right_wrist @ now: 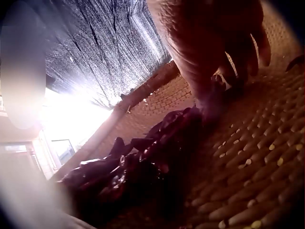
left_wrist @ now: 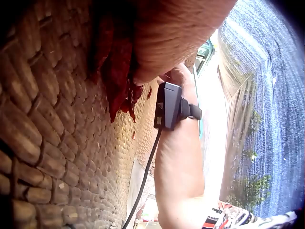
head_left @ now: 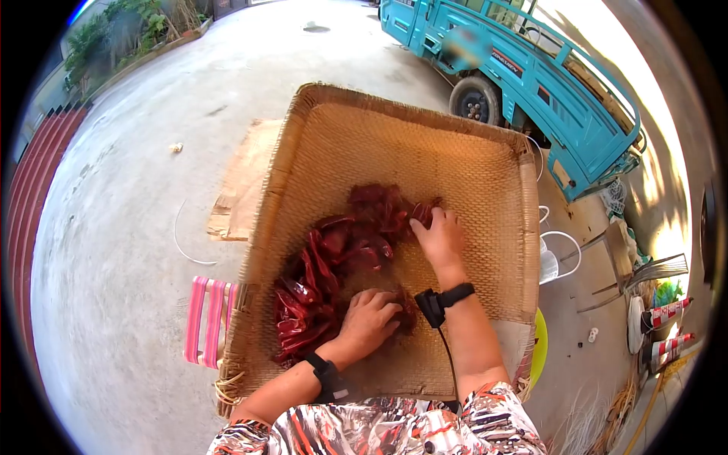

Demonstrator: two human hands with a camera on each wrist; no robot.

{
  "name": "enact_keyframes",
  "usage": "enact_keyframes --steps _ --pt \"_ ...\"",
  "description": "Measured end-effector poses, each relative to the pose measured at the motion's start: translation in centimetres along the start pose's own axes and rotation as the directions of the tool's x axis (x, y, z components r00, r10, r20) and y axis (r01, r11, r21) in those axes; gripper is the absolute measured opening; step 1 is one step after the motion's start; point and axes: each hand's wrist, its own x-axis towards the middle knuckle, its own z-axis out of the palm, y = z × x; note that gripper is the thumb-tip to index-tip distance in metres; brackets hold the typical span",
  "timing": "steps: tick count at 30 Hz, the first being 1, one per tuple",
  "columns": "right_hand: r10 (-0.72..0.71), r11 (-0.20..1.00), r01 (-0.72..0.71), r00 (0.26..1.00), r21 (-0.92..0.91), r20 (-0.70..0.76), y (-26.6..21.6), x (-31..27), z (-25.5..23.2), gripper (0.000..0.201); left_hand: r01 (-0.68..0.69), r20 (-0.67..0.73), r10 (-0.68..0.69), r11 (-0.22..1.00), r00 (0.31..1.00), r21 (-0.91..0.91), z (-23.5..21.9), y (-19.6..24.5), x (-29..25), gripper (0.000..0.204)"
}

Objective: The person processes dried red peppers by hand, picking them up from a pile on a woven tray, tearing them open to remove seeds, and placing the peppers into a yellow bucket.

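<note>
Dried red chilies [head_left: 322,265] lie in a loose heap across the left and middle of a large woven basket [head_left: 470,171]. My right hand [head_left: 441,241] reaches to the heap's far right end, where thumb and fingers pinch a few chilies [head_left: 426,212]. In the right wrist view its fingers point down, close over the weave. Nearer my body, my left hand [head_left: 368,322] rests palm down at the heap's near side, fingers extended and slightly bent. Dark red chilies [left_wrist: 116,76] show beneath it in the left wrist view; its fingertips are hidden there.
The basket's raised rim [head_left: 265,205] surrounds the work. A pink-striped stool [head_left: 208,322] and flattened cardboard [head_left: 243,182] are to the left. At right are a white bucket [head_left: 547,262] and a blue cargo tricycle [head_left: 523,83]. A cable [head_left: 449,356] hangs from the right wrist camera.
</note>
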Motion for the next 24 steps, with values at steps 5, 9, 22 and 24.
enact_keyframes --steps 5,9,22,24 --pt "0.037 0.963 -0.068 0.991 0.261 0.125 1.1 -1.4 0.4 0.037 0.013 -0.008 -0.014 1.000 1.000 -0.023 -0.1 -0.1 0.0 0.036" --pt "0.151 0.710 -0.370 0.911 0.599 0.384 2.8 -4.0 -0.9 0.029 0.101 -0.033 -0.106 0.985 0.994 -0.137 -0.5 0.3 0.0 0.056" --pt "-0.085 0.193 -0.566 0.804 0.802 0.588 -1.0 -13.4 -7.2 0.029 0.080 -0.043 -0.096 0.958 0.994 -0.274 -1.3 1.3 0.5 0.065" --pt "-0.057 0.145 -0.560 0.818 0.815 0.572 -0.8 -13.9 -7.1 0.029 0.074 -0.024 -0.082 0.971 0.996 -0.226 -1.7 1.3 0.6 0.064"
